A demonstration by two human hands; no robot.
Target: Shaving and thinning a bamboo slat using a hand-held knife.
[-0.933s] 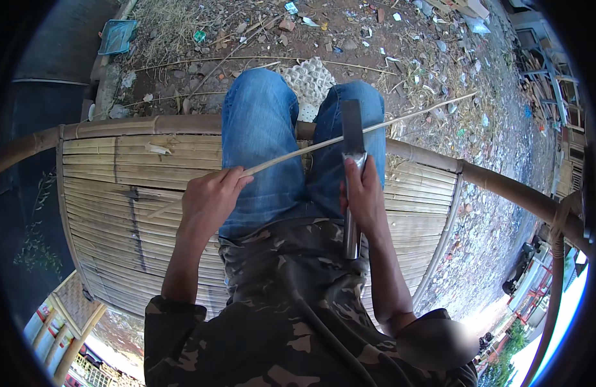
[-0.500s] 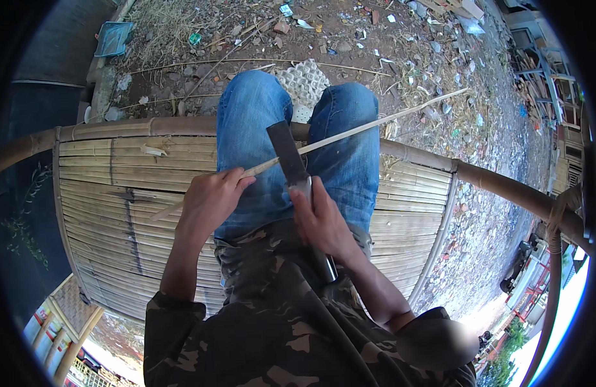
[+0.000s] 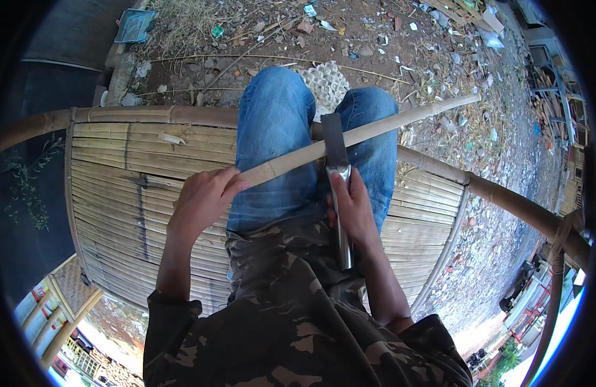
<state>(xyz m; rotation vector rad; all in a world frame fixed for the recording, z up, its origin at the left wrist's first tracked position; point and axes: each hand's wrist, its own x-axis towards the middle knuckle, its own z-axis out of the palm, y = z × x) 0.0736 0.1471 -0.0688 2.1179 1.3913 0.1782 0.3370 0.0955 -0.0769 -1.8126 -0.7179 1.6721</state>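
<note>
A pale bamboo strip (image 3: 282, 166) slants across my thighs, its far end rising to the right beyond my right knee. My left hand (image 3: 206, 198) is closed round its near end, beside my left thigh. In my right hand (image 3: 354, 209) is a knife (image 3: 335, 140) with a broad dark blade and a shiny metal handle; the fingers wrap the handle, thumb along its top. The blade crosses the strip at about its middle, between my knees. Whether the edge bites into the bamboo I cannot tell.
I sit on a slatted bamboo bench (image 3: 107, 193) with a round bamboo rail (image 3: 201, 116) at its front. A small wood shaving (image 3: 172, 138) lies on the slats. Below are littered ground, an egg tray (image 3: 325, 82) and a blue plastic basket (image 3: 135, 26).
The strip now shows its wide face instead of a thin edge. My right hand and the knife have shifted right along it, and the blade stands more upright. The whole view has swung slightly.
</note>
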